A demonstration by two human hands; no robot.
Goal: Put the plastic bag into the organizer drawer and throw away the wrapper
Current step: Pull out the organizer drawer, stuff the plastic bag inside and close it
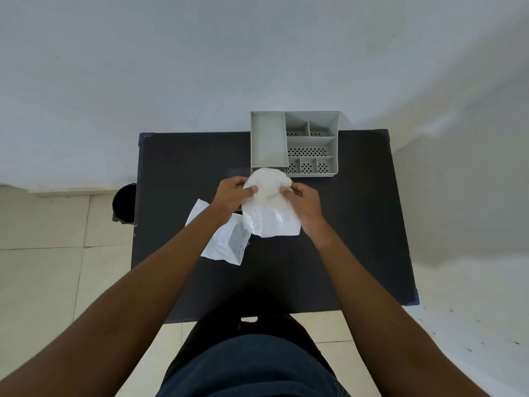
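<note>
From the head view, both hands are up over the dark tabletop (pixel 357 224), working the plastic bag (pixel 269 207) between them just in front of the grey organizer (pixel 312 144). The left hand (pixel 233 196) is closed on the bag's left edge, thumb pressed onto the film; the right hand (pixel 305 202) pinches the right edge, fingers curled tight. The bag is crumpled at the top and hangs loose below, clear of the surface. To do this well, the person probably wants to gather the film into a compact bundle first, so it fits the drawer (pixel 267 138), the open tray on the organizer's left. The wrapper (pixel 220 242) lies flat on the tabletop under the left forearm, untouched. A dark bin (pixel 124 203) stands on the floor at the table's left edge, the likely spot for it.
</note>
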